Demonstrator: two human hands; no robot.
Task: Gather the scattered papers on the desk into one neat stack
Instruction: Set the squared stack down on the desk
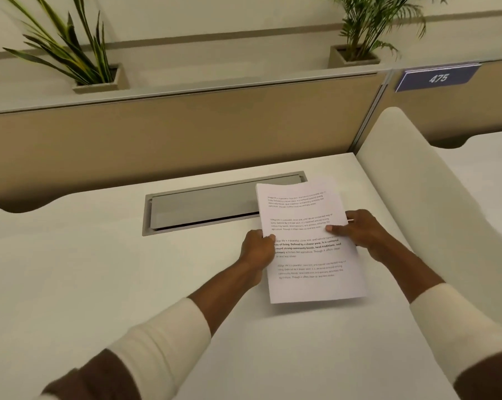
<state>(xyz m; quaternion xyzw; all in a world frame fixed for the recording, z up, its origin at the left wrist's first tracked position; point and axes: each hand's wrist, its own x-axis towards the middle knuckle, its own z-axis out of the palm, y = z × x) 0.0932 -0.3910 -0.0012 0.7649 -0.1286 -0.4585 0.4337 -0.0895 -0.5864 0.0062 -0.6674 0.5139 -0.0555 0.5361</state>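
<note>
A stack of white printed papers (307,272) is held above the white desk (99,269), right of centre, its edges nearly aligned and its lower edge lifted so a shadow falls beneath it. My left hand (257,249) grips the stack's left edge, thumb on the top sheet. On the stack's right edge sits my right hand (359,229), thumb pressed on the printed face and fingers behind. No loose sheets show elsewhere on the desk.
A grey cable-tray lid (203,207) is set into the desk behind the papers. A tan partition (172,134) runs along the back, with two potted plants (91,62) on its ledge. A white rounded side panel (434,203) borders the right, near a "475" sign (437,77).
</note>
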